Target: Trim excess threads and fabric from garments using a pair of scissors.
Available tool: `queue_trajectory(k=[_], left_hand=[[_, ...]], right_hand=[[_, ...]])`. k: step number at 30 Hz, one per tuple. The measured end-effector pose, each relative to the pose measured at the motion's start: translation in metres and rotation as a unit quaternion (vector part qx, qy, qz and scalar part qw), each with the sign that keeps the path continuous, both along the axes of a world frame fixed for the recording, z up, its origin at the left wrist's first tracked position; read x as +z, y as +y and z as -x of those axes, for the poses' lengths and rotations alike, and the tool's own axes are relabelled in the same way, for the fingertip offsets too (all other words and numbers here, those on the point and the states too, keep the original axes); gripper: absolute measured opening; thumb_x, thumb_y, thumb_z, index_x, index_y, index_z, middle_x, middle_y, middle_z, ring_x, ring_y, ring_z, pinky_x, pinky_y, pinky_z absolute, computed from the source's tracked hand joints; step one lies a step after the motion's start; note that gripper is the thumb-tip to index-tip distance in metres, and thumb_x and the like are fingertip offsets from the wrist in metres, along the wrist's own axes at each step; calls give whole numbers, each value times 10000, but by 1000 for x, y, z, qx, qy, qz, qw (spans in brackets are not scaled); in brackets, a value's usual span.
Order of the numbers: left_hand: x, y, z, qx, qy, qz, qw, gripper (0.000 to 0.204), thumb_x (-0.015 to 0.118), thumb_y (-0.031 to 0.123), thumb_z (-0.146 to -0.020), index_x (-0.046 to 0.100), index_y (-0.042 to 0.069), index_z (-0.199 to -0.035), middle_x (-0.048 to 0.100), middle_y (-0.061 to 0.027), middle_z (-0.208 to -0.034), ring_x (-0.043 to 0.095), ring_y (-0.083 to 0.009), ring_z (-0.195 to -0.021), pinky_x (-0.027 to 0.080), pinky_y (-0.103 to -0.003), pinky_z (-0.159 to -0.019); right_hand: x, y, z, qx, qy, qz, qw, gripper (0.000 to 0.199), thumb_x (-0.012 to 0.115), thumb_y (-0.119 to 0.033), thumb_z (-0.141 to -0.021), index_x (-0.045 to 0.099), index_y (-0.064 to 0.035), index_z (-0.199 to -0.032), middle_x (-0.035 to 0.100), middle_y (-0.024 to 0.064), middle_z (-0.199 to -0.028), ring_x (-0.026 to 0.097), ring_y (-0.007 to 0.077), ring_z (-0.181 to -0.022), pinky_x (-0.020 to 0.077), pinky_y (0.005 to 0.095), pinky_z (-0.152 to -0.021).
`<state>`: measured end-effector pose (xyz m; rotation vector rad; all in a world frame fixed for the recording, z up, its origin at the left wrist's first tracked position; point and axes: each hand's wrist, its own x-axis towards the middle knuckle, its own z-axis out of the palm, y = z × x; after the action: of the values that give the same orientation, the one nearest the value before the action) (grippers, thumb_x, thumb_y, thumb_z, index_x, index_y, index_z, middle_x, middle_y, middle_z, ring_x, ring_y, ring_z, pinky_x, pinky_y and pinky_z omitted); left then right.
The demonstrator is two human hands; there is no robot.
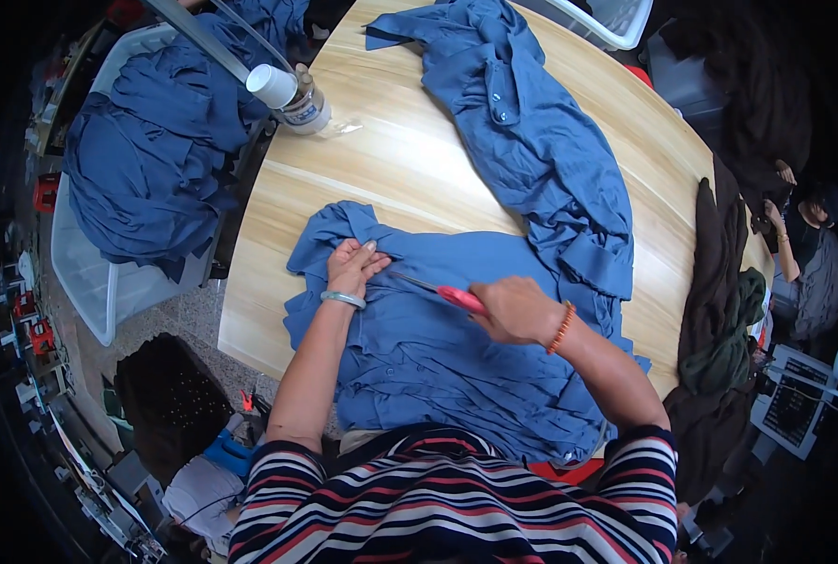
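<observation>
Two hands at the table's (278,310) near edge: left hand (351,268) pressed flat, fingers together, on the blue shirt (438,367). Right hand (516,310) clamped on red-handled scissors (442,292), blades over the shirt, pointing toward the left hand.

My right hand (515,310) covers most of the red scissors (447,295), so I cannot tell how the handle loops sit. The blade tips are too thin to make out against the blue shirt (419,357). The shirt's lower hem is hidden behind my striped top (457,508).
</observation>
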<state>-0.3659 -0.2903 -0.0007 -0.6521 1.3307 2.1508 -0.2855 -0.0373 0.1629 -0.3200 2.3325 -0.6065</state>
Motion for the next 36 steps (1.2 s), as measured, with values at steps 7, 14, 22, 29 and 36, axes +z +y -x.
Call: queue_trajectory(k=[7,14,22,29,36], left_hand=[[92,43,47,-105,134,-18,985,99,604,40,-886,514,23,-924,631,-97,-823,675,-198,-726,589,-336,-705],[218,134,105,-167,362,-119,909,71,631,22,-869,566,12,-896,615,-48,-877,625,-128,-778,599,-331,-726],[268,187,149,-217,454,-275,819,132,573,50,-907,602,5,-1027,662,-72,-957,654,-164,-884,555,-355,-827],[321,182,186,-164,96,-482,855,62,552,45,-910,602,36,-947,671,-79,-927,663,-203,-880,562,-352,-800],[173,77,35,-234,591,302,711,317,641,92,-832,595,22,-1138,605,-158,-1163,599,-257,-1024,470,-341,-891]], right_hand=[[-22,37,-63,-189,21,79,979,303,613,-226,-869,551,-41,-1101,625,243,-807,608,420,-765,478,480,-689],[-5,82,-72,-318,121,101,935,420,616,-124,-848,516,-55,-1249,568,176,-1207,578,380,-1039,467,396,-890],[11,117,-55,-379,330,-159,850,466,523,-9,-835,480,-101,-1290,550,183,-1256,582,394,-1050,490,446,-870],[69,198,23,-321,413,-304,796,442,546,-24,-836,501,-94,-1270,428,98,-1420,616,387,-966,521,444,-788],[18,142,-43,-262,236,-21,935,313,586,-44,-841,587,-58,-1154,627,194,-1053,635,369,-903,517,396,-750]])
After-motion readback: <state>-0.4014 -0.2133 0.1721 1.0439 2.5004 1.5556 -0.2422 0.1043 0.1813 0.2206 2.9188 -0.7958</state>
